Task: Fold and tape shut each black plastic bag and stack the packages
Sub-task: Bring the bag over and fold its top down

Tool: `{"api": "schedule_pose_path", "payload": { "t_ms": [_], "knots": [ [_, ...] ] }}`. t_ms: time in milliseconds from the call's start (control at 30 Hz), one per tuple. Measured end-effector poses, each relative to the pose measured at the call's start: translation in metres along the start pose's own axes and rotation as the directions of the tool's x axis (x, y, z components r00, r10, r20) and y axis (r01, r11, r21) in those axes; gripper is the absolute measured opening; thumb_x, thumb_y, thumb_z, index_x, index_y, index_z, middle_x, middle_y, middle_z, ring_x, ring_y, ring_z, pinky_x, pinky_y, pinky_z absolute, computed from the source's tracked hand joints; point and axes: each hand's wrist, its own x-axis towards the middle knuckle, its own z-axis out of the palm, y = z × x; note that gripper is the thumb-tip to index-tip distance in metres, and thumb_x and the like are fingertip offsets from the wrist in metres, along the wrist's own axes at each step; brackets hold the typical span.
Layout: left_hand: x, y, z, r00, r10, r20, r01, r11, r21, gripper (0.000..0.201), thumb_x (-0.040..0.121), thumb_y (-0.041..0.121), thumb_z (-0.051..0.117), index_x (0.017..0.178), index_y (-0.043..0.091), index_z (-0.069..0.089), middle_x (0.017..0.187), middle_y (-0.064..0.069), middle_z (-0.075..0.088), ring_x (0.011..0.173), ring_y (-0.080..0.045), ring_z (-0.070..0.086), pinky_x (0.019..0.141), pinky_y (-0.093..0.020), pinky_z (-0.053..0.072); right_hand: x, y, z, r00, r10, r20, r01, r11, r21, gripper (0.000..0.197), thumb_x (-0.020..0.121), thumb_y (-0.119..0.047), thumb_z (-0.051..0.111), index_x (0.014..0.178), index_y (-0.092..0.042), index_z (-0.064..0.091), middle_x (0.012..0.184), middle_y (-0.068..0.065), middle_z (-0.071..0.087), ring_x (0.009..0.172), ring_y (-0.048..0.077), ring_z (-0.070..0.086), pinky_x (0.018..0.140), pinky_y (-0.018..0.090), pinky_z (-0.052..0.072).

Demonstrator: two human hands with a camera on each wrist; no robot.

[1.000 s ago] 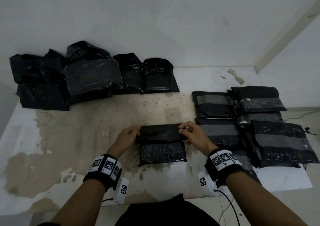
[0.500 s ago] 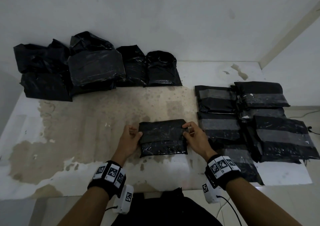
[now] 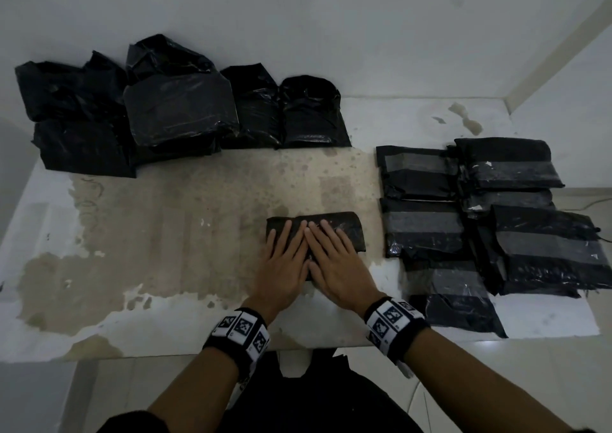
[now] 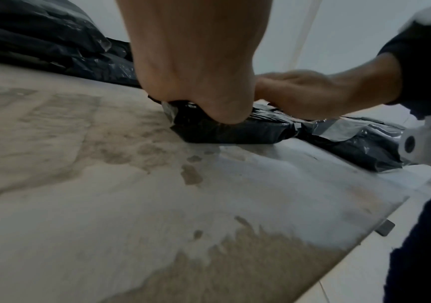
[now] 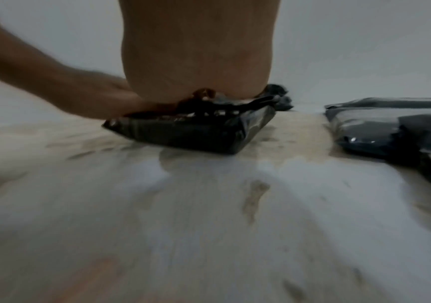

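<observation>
Worn white table [image 3: 165, 316]: loose black bags [image 3: 178, 108] at back left, taped packages [image 3: 530, 250] right, one folded bag [image 3: 344, 230] centre.

black bags [image 3: 178, 108], grey-striped packages [image 3: 510, 167], white-and-tan blotched table [image 3: 165, 220].

Head view looks down from above; both wrist views sit low, sharing the folded bag [image 3: 344, 230].

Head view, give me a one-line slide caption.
Both hands, left and right, press flat on a folded black bag between untaped bags and taped packages.
</observation>
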Motion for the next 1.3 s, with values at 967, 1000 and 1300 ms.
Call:
{"api": "schedule_pose_path", "payload": {
  "t_ms": [967, 1000, 1300],
  "knots": [
    [-0.029, -0.009, -0.003, 0.930, -0.366, 0.036, 0.350, 0.851, -0.392, 0.086, 0.094, 0.063, 0.011, 0.160, 0.009, -0.005, 0.169, -0.007, 0.001, 0.155, -0.019, 0.000, 0.122, -0.030, -0.014, -0.040, 0.011, -0.004, 0.794, 0.562, -0.233, -0.550, 0.826, 0.121, 0.060, 0.105, -0.051, 0.029, 0.139, -0.006, 0.050, 0.141, 0.020, 0.050, 0.134, 0.041, 0.046, 0.109, 0.052, 0.036],
    [-0.028, -0.011, -0.005, 0.930, -0.365, 0.040, 0.350, 0.849, -0.396, 0.086, 0.094, 0.063, 0.010, 0.160, 0.010, -0.005, 0.169, -0.006, 0.001, 0.155, -0.018, -0.002, 0.123, -0.032, -0.013, -0.036, 0.007, -0.006, 0.808, 0.529, -0.260, -0.520, 0.847, 0.109, 0.060, 0.104, -0.047, 0.034, 0.145, -0.005, 0.045, 0.148, 0.021, 0.045, 0.140, 0.041, 0.040, 0.113, 0.052, 0.032],
    [-0.023, -0.068, -0.030, 0.895, -0.434, -0.102, 0.382, 0.865, -0.324, 0.067, 0.103, 0.051, 0.019, 0.130, 0.007, 0.061, 0.134, -0.013, 0.057, 0.129, -0.037, 0.048, 0.111, -0.051, 0.032, -0.020, -0.010, 0.010, 0.997, 0.075, 0.024, -0.072, 0.989, -0.130, 0.063, 0.103, -0.056, 0.031, 0.156, -0.023, 0.037, 0.161, 0.014, 0.034, 0.150, 0.035, 0.029, 0.117, 0.052, 0.028]
  ]
}}
